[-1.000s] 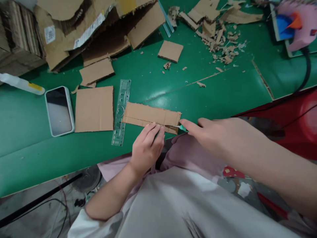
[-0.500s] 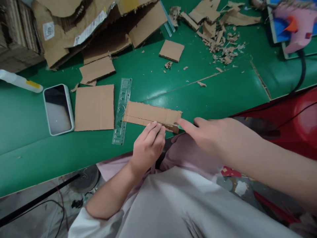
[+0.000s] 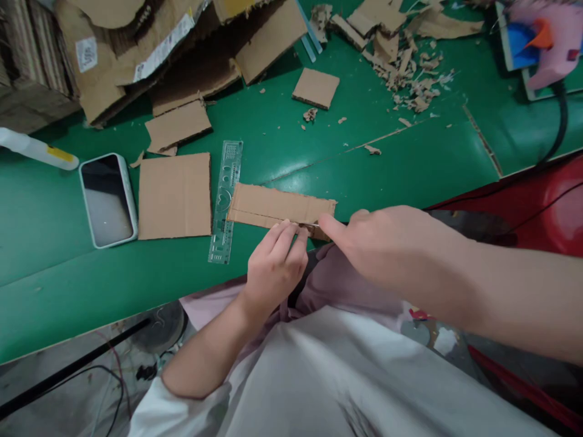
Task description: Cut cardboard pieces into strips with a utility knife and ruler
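At the near edge of the green worktop point(image 3: 68, 243) lies a long cardboard strip point(image 3: 277, 205), its left end resting on a clear ruler point(image 3: 225, 200). The left hand point(image 3: 273, 267) presses flat fingertips on the strip's near edge, apparently to steady it. The right hand point(image 3: 387, 243) pinches a thin blade at the strip's right end. A phone point(image 3: 108, 200) and a cardboard square point(image 3: 174, 195) lie to the left.

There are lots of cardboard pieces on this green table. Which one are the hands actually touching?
The long narrow cardboard strip beside the clear ruler. The left hand presses its near edge, the right hand its right end; the other pieces lie untouched.
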Motion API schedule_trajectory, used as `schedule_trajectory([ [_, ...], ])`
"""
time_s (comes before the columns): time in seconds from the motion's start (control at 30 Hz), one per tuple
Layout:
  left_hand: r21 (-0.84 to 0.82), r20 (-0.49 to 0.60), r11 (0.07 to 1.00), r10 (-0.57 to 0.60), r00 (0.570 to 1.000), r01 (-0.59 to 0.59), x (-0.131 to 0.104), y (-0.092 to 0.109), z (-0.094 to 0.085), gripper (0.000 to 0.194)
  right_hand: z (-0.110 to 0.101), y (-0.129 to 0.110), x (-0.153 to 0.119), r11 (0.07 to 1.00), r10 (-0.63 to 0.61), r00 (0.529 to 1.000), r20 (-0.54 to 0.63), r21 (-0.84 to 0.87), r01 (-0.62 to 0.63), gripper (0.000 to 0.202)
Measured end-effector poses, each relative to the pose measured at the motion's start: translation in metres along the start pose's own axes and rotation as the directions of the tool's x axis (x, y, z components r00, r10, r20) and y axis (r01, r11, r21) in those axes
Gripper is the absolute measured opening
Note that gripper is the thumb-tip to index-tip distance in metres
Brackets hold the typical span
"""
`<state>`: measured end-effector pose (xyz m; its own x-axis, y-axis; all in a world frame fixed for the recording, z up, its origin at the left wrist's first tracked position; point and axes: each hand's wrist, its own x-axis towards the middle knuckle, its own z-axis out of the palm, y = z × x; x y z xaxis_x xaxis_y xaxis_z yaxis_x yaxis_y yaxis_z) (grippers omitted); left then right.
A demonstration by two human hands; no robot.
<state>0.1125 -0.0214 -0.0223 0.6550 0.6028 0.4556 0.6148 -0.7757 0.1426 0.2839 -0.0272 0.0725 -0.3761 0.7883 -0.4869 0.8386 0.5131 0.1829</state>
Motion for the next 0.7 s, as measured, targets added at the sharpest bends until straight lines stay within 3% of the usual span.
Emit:
schedule_trajectory([
  [0.13, 0.044, 0.028, 0.999, 0.007, 1.0, -0.008, 0.003, 0.0, -0.003, 0.022, -0.005, -0.001, 0.004, 1.0, 0.007, 0.995, 0.104, 0.004, -0.008, 0.035],
  [0.33, 0.051, -0.015, 0.996, 0.078, 0.997, -0.077, 0.002, -0.003, -0.001, 0.019, -0.009, -0.006, 0.002, 0.999, 0.041, 0.977, 0.211, -0.021, -0.037, 0.051],
  [0.7, 0.006, -0.03, 0.997, 0.073, 0.997, -0.073, -0.002, -0.005, 0.002, 0.023, 0.003, -0.006, -0.008, 0.995, 0.095, 0.983, 0.158, 0.002, -0.097, 0.045],
])
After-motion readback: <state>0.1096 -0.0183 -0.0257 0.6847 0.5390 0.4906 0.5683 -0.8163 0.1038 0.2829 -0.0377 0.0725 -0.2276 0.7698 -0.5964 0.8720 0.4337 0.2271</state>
